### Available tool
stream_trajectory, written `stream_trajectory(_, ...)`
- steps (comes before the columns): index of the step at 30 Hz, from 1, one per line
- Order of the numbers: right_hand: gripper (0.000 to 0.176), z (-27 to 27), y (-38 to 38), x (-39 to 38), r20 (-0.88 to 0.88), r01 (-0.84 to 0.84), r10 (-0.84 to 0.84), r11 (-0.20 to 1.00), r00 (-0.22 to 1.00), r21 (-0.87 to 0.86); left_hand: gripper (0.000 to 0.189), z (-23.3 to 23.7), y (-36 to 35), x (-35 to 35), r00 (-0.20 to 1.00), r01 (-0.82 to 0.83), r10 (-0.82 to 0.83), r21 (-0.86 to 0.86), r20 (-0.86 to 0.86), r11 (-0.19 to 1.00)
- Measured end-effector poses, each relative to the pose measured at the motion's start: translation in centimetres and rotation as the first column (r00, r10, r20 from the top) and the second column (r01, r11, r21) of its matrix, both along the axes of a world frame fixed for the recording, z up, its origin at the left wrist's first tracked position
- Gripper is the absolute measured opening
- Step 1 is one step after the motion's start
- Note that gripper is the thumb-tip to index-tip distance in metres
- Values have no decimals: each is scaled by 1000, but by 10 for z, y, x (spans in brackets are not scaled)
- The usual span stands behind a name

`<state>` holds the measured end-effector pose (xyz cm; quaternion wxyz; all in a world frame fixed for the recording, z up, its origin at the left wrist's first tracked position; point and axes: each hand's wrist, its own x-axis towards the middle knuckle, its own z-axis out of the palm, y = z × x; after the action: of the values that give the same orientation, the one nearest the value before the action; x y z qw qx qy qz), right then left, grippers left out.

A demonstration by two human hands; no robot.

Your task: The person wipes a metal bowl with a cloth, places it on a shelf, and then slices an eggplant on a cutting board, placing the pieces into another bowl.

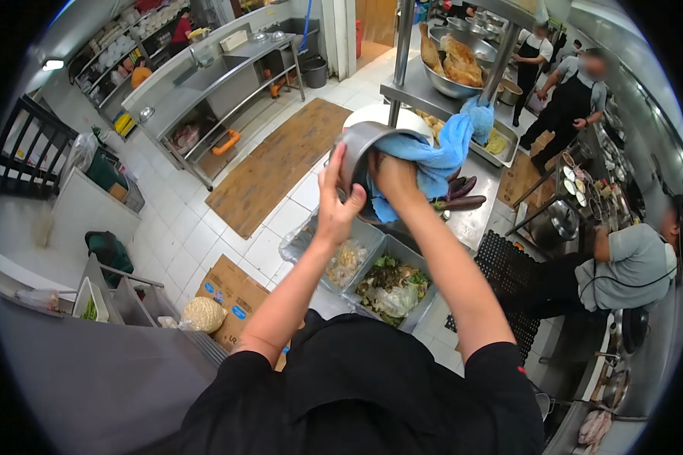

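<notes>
Centre of frame, above food bins (379, 241): metal bowl (368, 140) held up, tilted on side. Left hand (334, 205) clasps rim. Right hand (393, 178) clutches blue cloth (442, 155), pushed into bowl. Wiping looks mid-way; bowl not yet set down. Both forearms raised, elbows bent.

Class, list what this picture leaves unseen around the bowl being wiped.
Head view: inside of the metal bowl, covered by the right hand and blue cloth.
Head view: right fingertips, wrapped in the cloth.
Head view: left hand palm, pressed against the bowl.
Head view: food in the bins below, too small to name.
</notes>
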<state>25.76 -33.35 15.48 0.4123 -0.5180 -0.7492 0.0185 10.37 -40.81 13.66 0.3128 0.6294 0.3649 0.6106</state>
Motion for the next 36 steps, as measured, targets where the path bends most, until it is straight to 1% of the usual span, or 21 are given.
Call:
stream_trajectory(1, 37, -3, 3, -9, -82, 14, -19, 998, 996, -58, 100, -3, -2, 5, 1000, 9, -9, -29, 23, 1000)
stream_trajectory(3, 43, -8, -3, -32, -614, -170, -29, 950, 789, -263, 99, -7, 7, 3, 994, 87, -85, -21, 73, 996)
stream_trajectory(5, 51, 6, -21, -31, -468, -319, -2, 729, 883, -606, 97, -1, 17, -15, 990, 142, -141, 26, -21, 990)
stream_trajectory(7, 54, -27, -15, -22, -306, -290, 146, 813, 941, -505, 95, 8, 26, -32, 985, 142, -132, 84, -112, 986)
stream_trajectory(9, 53, -25, -3, -16, 287, -230, 230, 973, 930, -36, 94, 18, 31, -42, 964, 100, -86, 44, -250, 994)
stream_trajectory(12, 51, -13, -2, -26, 346, 111, -72, 990, 936, -93, 94, 7, 44, -43, 989, 140, -138, 39, -56, 989)
stream_trajectory(13, 43, -9, -3, -33, 307, 47, -42, 999, 951, -11, 95, 3, 43, -47, 980, 194, -190, -59, 64, 979)
stream_trajectory(15, 35, -27, -19, -54, -156, -11, 5, 999, 988, -36, 92, -10, 44, -58, 978, 210, -210, 30, -16, 977)
stream_trajectory(17, 27, -26, -44, -83, -279, -140, 121, 989, 952, -50, 96, -11, 57, -76, 959, 281, -276, 84, -72, 956)
stream_trajectory(19, 26, -2, -66, -79, -198, -128, 40, 882, 979, -453, 95, 10, 68, -107, 930, 325, -302, 84, -211, 942)
stream_trajectory(22, 28, 15, -91, -54, -249, -90, -82, 788, 965, -609, 93, 6, 85, -144, 927, 319, -307, 21, -217, 947)
stream_trajectory(25, 40, -19, -132, -38, -666, -55, -308, 884, 680, -465, 89, -24, 121, -192, 939, 290, -308, -130, -154, 948)
stream_trajectory(28, 35, -141, -178, -21, -922, 59, -378, 925, 80, -374, 75, -81, 175, -261, 901, 433, -392, -369, 183, 823)
stream_trajectory(29, 27, -196, -174, -37, -886, 358, -371, 816, -277, -453, 72, -99, 190, -288, 880, 473, -371, -462, 297, 750)
stream_trajectory(30, 24, -291, -218, -14, -690, 266, -710, 644, -141, -717, 75, -94, 196, -315, 898, 432, -279, -559, 340, 708)
stream_trajectory(31, 38, -342, -238, -29, -309, 201, -951, 297, -29, -933, 77, -90, 201, -343, 912, 391, -178, -651, 371, 650)
stream_trajectory(32, 38, -393, -269, -45, 135, 255, -850, -1, 508, -967, 76, -105, 213, -372, 930, 339, -126, -667, 346, 664)
stream_trajectory(33, 32, -465, -307, -49, 2, -73, -804, -56, 594, -996, 76, -129, 228, -403, 944, 284, -74, -682, 321, 674)
stream_trajectory(34, 28, -462, -329, -84, -552, -469, -641, 319, 533, -824, 75, -168, 246, -439, 933, 279, -44, -641, 357, 715)
stream_trajectory(35, 28, -458, -343, -119, -922, -759, -296, 530, 251, -377, 74, -200, 256, -477, 920, 270, -18, -601, 391, 752)
stream_trajectory(36, 29, -467, -331, -139, -719, -575, -263, 455, 643, -680, 74, -191, 246, -515, 961, 146, 65, -688, 271, 711)
